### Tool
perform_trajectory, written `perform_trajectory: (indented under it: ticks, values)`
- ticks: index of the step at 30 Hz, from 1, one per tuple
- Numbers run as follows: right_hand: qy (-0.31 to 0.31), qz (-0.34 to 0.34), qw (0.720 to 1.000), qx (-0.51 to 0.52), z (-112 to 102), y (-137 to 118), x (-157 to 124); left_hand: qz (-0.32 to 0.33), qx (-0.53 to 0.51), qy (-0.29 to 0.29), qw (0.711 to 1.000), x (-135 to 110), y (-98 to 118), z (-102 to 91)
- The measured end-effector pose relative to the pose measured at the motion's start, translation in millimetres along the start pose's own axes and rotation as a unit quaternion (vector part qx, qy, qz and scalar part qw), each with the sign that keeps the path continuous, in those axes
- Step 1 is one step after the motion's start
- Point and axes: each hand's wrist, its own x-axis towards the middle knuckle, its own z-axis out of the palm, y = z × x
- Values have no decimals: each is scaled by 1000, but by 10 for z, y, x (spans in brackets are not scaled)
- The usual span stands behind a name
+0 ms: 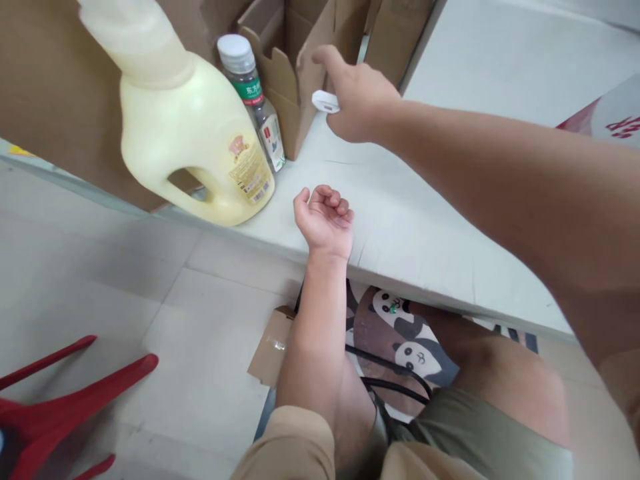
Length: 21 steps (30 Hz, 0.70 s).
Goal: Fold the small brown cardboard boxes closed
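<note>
My right hand (361, 100) reaches over the table beside an open cardboard box, closed around a small white object (325, 102). Only a flat, narrow end with a dark mark sticks out of the fist, so its kind is hidden. The index finger points out towards the box's edge. My left hand (326, 220) rests palm up near the table's front edge, its fingers loosely curled and nothing in it. To its left stands a large pale yellow jug (200, 133) with a handle. A dark bottle with a white cap (255, 100) leans between jug and box.
Dividers stand inside the cardboard box (287, 80). A white and red package (610, 117) lies on the table (440, 227) at right. Below are a red stool (60, 413), a panda-print bag (400, 340) with black handles, and a cardboard piece (273, 345).
</note>
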Motion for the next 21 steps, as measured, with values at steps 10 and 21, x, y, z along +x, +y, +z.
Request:
perform_trajectory:
  ticks: [10, 21]
  values:
    - [-29, 9, 999, -11, -79, -113, 180, 10, 32, 3, 999, -16, -34, -2]
    - [176, 22, 983, 45, -304, 1153, -1618, 209, 67, 121, 968, -25, 49, -24]
